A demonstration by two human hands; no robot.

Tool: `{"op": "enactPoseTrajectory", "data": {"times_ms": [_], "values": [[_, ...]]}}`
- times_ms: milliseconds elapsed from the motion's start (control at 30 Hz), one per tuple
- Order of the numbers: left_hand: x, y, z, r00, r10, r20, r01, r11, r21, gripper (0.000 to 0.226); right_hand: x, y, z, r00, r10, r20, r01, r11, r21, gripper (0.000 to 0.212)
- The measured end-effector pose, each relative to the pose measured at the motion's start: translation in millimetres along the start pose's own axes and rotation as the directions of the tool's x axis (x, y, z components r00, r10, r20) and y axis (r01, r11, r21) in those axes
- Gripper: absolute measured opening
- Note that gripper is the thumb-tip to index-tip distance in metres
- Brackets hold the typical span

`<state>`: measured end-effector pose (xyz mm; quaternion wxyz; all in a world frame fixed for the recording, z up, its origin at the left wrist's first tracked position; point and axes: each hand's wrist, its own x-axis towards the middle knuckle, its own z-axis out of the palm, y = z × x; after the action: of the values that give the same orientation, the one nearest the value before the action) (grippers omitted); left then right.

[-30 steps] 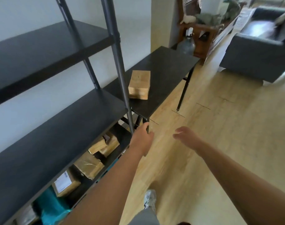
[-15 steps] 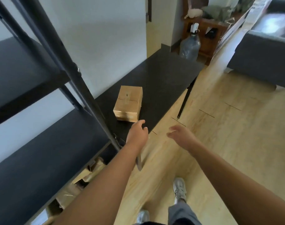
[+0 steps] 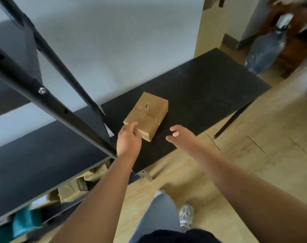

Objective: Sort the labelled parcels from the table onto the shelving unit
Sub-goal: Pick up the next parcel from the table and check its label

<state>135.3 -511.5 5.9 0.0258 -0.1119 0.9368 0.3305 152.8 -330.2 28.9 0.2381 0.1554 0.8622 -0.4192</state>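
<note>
- Head view: one brown parcel (image 3: 146, 114) lies flat on the black table (image 3: 210, 85), near the table's front-left corner, just beside the shelving unit (image 3: 35, 158).
- The left hand (image 3: 129, 138) is at the parcel's near-left corner, fingers curled and touching or just about touching the wrap; it does not close round it, so I judge no grip is made.
- The right hand (image 3: 178, 135) hovers over the table near the front edge, just right of the parcel and apart from it, fingers loosely spread and empty.
- No label shows on the parcel's upper face; it may be underneath, I cannot tell.
- Progress, as a judgement: this is the only parcel seen on the table, and several wrapped parcels (image 3: 73, 190) sit on the unit's low shelf, so the sorting looks close to done. Left to do: take hold with both hands, lift, and place it on a shelf.
- The unit's broad middle shelf is bare where it shows.
- In the way: the unit's slanting black post (image 3: 49, 104) stands just left of the left wrist, so the lift should clear the table's front edge before swinging left.
- Around: a teal thing (image 3: 24, 222) on the low shelf, a large water bottle (image 3: 264, 53) on the floor beyond the table's far end, wood furniture behind it, a pale wood floor (image 3: 254, 155), and the person's shoe (image 3: 186, 216).
</note>
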Motion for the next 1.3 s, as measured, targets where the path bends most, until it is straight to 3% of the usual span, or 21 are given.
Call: {"op": "enactPoseTrajectory", "data": {"times_ms": [133, 300, 533, 733, 933, 1167, 1300], "values": [[28.5, -8.8, 3.1, 1.0, -0.005, 0.0, 0.005, 0.994, 0.105, 0.045, 32.1, -19.2, 5.5, 0.993, -0.059, 0.101, 0.066, 0.995, -0.071, 0.058], [73.9, -7.6, 2.2, 0.984, -0.169, 0.059, 0.162, 0.981, 0.105, 0.05, 69.7, -40.9, 8.4, 0.988, -0.048, 0.147, 0.069, 0.987, -0.142, 0.061], [108.4, -7.7, 19.5, 0.896, -0.436, 0.082, 0.443, 0.875, -0.194, 0.027, 113.1, -51.0, 5.3, 0.994, -0.022, 0.109, 0.039, 0.987, -0.156, 0.046], [117.2, -14.2, 27.9, 0.809, -0.546, 0.217, 0.585, 0.711, -0.39, 0.036, 144.5, -61.9, 1.7, 0.996, -0.029, 0.08, 0.041, 0.987, -0.153, 0.055], [111.6, -5.5, 26.4, 0.813, -0.503, 0.292, 0.569, 0.58, -0.584, 0.039, 160.5, -63.7, -1.1, 0.99, -0.107, 0.088, 0.122, 0.974, -0.192, 0.06], [103.0, 8.7, 8.6, 0.846, -0.499, 0.188, 0.467, 0.523, -0.713, 0.036, 169.1, -65.2, -17.0, 0.968, -0.092, 0.232, 0.116, 0.989, -0.091, 0.056], [102.0, 26.4, 11.9, 0.89, -0.444, 0.099, 0.387, 0.626, -0.677, 0.03, 175.3, -62.6, -25.0, 0.945, -0.087, 0.316, 0.143, 0.977, -0.156, 0.057]]}}
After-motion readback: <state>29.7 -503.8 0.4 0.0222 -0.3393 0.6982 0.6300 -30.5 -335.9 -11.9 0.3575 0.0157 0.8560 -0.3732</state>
